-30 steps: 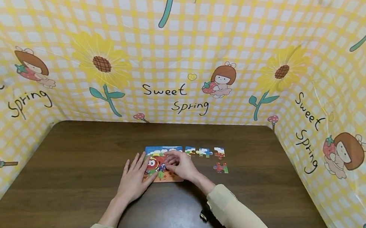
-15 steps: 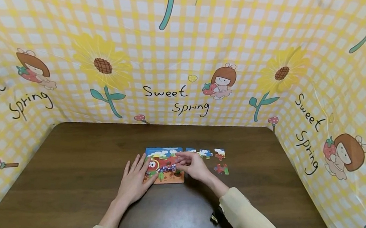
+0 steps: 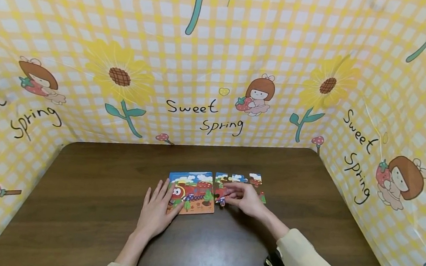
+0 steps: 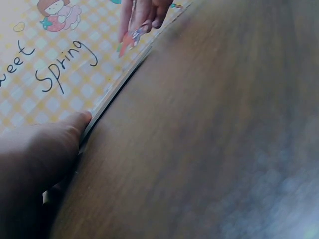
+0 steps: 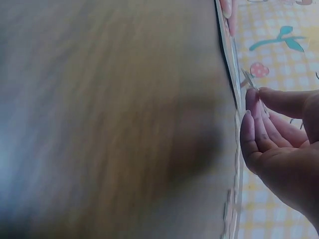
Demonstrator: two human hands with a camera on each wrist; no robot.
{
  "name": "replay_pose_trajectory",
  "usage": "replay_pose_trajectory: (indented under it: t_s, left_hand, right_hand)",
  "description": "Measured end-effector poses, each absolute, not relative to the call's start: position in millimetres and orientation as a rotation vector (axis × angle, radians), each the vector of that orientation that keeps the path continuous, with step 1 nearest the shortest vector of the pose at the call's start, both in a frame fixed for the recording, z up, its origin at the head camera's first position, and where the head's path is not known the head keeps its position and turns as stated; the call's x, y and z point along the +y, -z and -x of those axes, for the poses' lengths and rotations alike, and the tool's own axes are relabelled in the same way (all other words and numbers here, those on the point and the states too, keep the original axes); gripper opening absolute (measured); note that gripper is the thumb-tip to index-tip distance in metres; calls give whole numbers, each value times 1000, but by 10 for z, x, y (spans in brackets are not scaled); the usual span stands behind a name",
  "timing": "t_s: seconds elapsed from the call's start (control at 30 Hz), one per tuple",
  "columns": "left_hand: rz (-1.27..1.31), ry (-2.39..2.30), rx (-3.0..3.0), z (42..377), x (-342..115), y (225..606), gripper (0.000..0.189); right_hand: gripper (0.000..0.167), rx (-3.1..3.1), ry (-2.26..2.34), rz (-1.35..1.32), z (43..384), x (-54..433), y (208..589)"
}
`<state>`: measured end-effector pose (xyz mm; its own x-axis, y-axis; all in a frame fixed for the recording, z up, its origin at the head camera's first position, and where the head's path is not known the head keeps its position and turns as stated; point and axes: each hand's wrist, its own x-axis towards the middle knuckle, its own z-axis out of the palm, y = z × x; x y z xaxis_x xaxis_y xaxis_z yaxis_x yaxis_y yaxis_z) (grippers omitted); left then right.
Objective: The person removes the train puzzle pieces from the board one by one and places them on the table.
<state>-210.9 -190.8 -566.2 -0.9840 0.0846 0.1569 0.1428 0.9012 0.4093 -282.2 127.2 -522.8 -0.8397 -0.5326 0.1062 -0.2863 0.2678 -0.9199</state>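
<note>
Brown table: working surface. The printed board lies flat upon it. The left hand has straight, spread fingers laid over the board's left side, thumb at its near edge. The right hand pinches one red piece between thumb and fingertips, just beside the board's right edge. The right wrist view shows the piece thin and tilted; whether it touches the table cannot be determined. Three loose pieces lie beyond the right hand; a fourth piece is partly hidden behind it.

Handling: grip the piece by its edges, leaving its tabs unloaded. Level it before any contact. Steady the board with light, even left-hand pressure; it could otherwise skid. Lift the knuckles clear of neighbouring pieces. Release thumb and fingers together, since a thin piece would probably tip.
</note>
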Motion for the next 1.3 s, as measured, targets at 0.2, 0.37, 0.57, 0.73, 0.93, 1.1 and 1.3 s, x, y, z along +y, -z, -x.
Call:
replay_pose_trajectory:
  t_s: [0.2, 0.37, 0.57, 0.73, 0.93, 1.1, 1.3]
  left_hand:
    - [180, 640, -2928, 2113, -1903, 5659, 80]
    - [183, 638, -2924, 2108, -1906, 5664, 80]
    - [191, 646, -2915, 2095, -1908, 5672, 80]
    - [189, 645, -2909, 2097, -1902, 5668, 80]
    - [190, 639, -2913, 2113, -1909, 5664, 80]
    - [190, 638, -2918, 2115, -1915, 5665, 80]
    - [182, 641, -2923, 2113, -1911, 5671, 80]
  right_hand:
    - [43, 2409, 1563, 774, 2786, 1464, 5195]
    - [42, 2438, 1544, 805, 2769, 1567, 5166]
    - [43, 2449, 1517, 775, 2784, 1657, 5209]
    - [44, 2448, 1531, 749, 2801, 1715, 5196]
    - [45, 2461, 1518, 782, 2820, 1763, 5173]
    - [44, 2503, 1463, 803, 2827, 1776, 5180]
    - [45, 2535, 1409, 817, 2816, 1792, 5189]
